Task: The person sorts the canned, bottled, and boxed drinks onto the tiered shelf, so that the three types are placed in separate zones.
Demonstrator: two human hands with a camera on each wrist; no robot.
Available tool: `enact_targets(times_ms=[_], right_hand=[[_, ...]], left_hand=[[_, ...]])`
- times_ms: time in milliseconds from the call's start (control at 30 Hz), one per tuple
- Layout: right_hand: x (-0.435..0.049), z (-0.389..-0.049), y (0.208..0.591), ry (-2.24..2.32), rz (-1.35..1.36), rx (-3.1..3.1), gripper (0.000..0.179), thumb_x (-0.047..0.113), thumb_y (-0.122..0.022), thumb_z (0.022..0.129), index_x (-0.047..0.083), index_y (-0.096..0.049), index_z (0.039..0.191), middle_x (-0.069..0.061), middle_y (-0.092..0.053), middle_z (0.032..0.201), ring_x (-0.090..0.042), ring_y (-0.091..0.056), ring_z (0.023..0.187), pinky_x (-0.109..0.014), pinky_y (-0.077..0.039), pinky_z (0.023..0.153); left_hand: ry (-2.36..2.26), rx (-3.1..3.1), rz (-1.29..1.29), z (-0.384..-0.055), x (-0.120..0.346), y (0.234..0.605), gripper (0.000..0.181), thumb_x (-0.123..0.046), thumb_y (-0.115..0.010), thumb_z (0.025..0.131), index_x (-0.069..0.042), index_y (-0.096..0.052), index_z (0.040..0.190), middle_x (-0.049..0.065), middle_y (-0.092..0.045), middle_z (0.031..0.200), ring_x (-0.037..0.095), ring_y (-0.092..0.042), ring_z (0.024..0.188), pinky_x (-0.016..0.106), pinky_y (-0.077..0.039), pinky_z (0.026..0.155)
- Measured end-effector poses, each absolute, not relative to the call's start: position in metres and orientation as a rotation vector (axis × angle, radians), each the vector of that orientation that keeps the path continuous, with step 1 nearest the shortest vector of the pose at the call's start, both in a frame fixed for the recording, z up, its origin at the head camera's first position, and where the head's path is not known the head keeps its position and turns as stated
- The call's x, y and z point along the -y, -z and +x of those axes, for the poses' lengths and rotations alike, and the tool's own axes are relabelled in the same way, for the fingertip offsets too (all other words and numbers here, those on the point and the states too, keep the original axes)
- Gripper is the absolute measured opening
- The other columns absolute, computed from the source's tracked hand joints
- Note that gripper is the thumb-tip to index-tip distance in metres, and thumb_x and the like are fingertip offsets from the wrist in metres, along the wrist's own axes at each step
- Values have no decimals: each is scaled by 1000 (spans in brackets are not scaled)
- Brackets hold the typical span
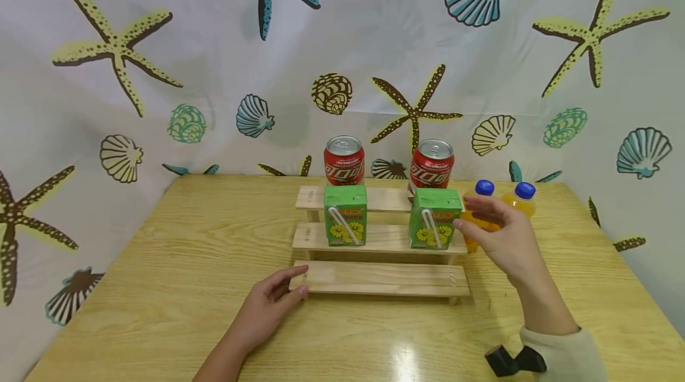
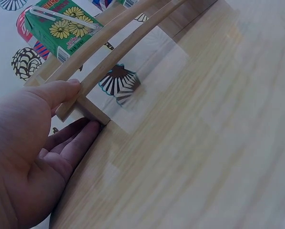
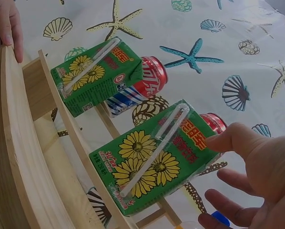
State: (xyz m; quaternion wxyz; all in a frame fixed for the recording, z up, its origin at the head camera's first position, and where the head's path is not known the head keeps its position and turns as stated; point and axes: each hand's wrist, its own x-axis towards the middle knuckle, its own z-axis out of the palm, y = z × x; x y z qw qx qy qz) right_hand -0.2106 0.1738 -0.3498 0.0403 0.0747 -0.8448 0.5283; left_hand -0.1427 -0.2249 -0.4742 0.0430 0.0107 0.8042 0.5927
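A three-step wooden rack point(image 1: 380, 279) stands on the table. My left hand point(image 1: 267, 307) grips the left end of its lowest step, the thumb point(image 2: 61, 90) on the board and the other fingers by the leg. On the middle step stand two green drink cartons with yellow flowers and straws, a left carton point(image 1: 345, 215) and a right carton point(image 1: 436, 218). Beside the right carton is my right hand point(image 1: 511, 242), fingers spread apart. Its thumb point(image 3: 228, 138) lies at the carton's upper corner; whether it touches is unclear.
Two red cola cans, a left can point(image 1: 344, 162) and a right can point(image 1: 431, 168), stand on the top step behind the cartons. Orange drink bottles with blue caps point(image 1: 525, 190) stand right of the rack, partly behind my right hand. A patterned cloth point(image 1: 299, 72) hangs behind the table.
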Motion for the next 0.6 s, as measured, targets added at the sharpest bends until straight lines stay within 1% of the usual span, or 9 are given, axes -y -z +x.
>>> enact_targets(times_ms=[67, 133, 233, 300, 367, 500, 600], right_hand=[[-177, -212, 350, -1611, 228, 2584, 53, 26, -73, 93, 5, -55, 139, -16, -56, 140, -32, -51, 130, -46, -43, 110], [-179, -213, 350, -1596, 223, 2588, 54, 28, -73, 93, 5, -55, 139, -17, -55, 140, -33, -51, 130, -40, -45, 107], [-182, -214, 351, -1583, 221, 2592, 57, 30, -74, 93, 6, -54, 141, -18, -55, 141, -35, -51, 129, -27, -49, 97], [-184, -214, 350, -1570, 219, 2598, 58, 30, -74, 93, 7, -53, 142, -18, -55, 141, -37, -51, 129, -23, -49, 92], [-185, -214, 350, -1560, 217, 2590, 58, 29, -74, 93, 6, -53, 142, -18, -55, 140, -37, -51, 129, -27, -50, 95], [-185, -214, 349, -1528, 189, 2572, 58, 26, -75, 92, 5, -53, 141, -18, -56, 139, -36, -51, 129, -43, -46, 105], [-186, -214, 349, -1505, 148, 2569, 58, 25, -76, 91, 4, -53, 141, -19, -56, 140, -37, -50, 129, -49, -46, 108]], left_hand=[[-1805, -2470, 33, -143, 225, 475, 47, -43, -70, 92, -27, -62, 135, 1, -49, 151, 21, -36, 147, 39, -34, 119], [-1799, -2480, 31, -142, 225, 475, 47, -43, -69, 93, -26, -61, 136, 2, -49, 151, 22, -35, 148, 40, -34, 119], [-1801, -2479, 23, -142, 226, 476, 47, -43, -69, 93, -26, -61, 136, 3, -48, 152, 22, -35, 147, 41, -35, 119], [-1807, -2471, 23, -142, 226, 477, 47, -43, -69, 93, -26, -61, 136, 3, -49, 152, 22, -36, 147, 41, -34, 119], [-1814, -2463, 29, -142, 226, 477, 47, -42, -69, 93, -25, -61, 136, 4, -49, 152, 22, -36, 147, 41, -34, 119], [-1817, -2464, 48, -142, 226, 477, 48, -42, -69, 93, -24, -61, 137, 5, -49, 152, 22, -37, 146, 41, -34, 119], [-1815, -2463, 51, -143, 225, 477, 47, -42, -69, 93, -24, -61, 137, 4, -49, 151, 21, -38, 146, 40, -33, 119]])
